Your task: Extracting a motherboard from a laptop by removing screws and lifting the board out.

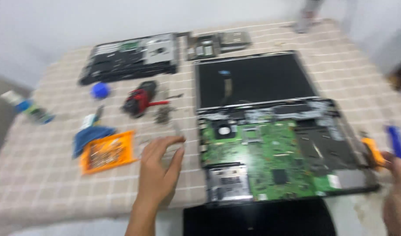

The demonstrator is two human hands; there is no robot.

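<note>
Laptop [279, 148] lies opened up on the table [43, 175], green board exposed, just right of my left hand [159, 168]. That hand is released, fingers spread, and hovers over the checked cloth between the laptop and an orange tray [107, 151] of small parts. My right hand [395, 192] sits at the laptop's right edge, clenched on an orange-handled tool [374, 150]; a blue tool [397, 142] shows just beside it, grip unclear in the blur. Farther back: a red tool [140, 98] and a black cover [128, 59].
</note>
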